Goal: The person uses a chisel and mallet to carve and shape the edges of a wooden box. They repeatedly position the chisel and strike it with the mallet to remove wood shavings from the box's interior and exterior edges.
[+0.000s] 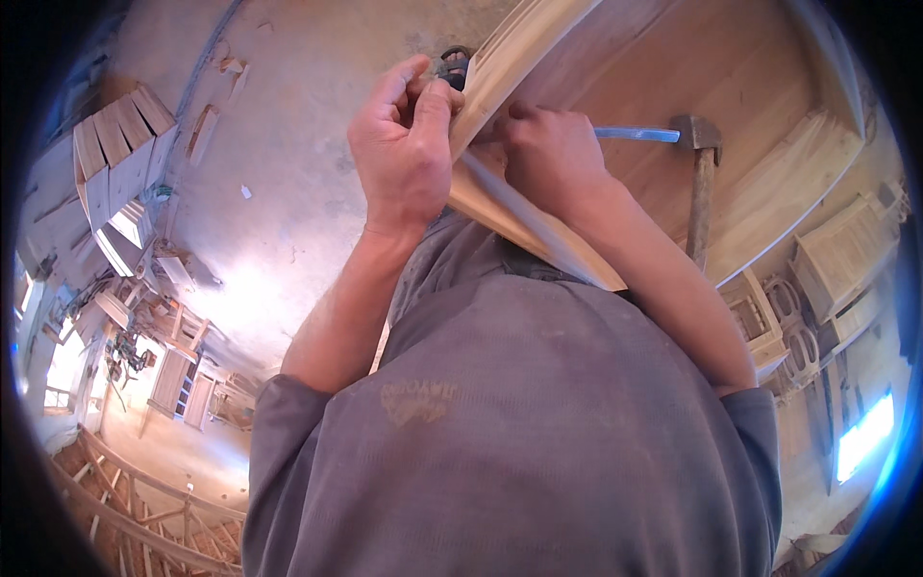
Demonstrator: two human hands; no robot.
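My left hand (409, 144) is at the outer corner of a pale wooden frame (519, 62), thumb and forefinger drawn together. A small dark object (452, 69) shows beside those fingertips; its kind is unclear. On the inner side of the corner, my right hand (553, 154) is closed, and what its fingers grip is hidden. A narrow blue bar or handle (636, 134) sticks out from behind the right hand toward a hammer. The hammer (700, 183), with a dark metal head and wooden handle, lies on the broad wooden panel (760, 87) inside the frame.
Wooden boxes or drawers (115, 154) stand at the left, and wood scraps (202, 135) lie on the dusty floor (279, 125). Carved wooden furniture parts (793, 327) are at the right. A lower frame rail (538, 231) crosses close to my waist.
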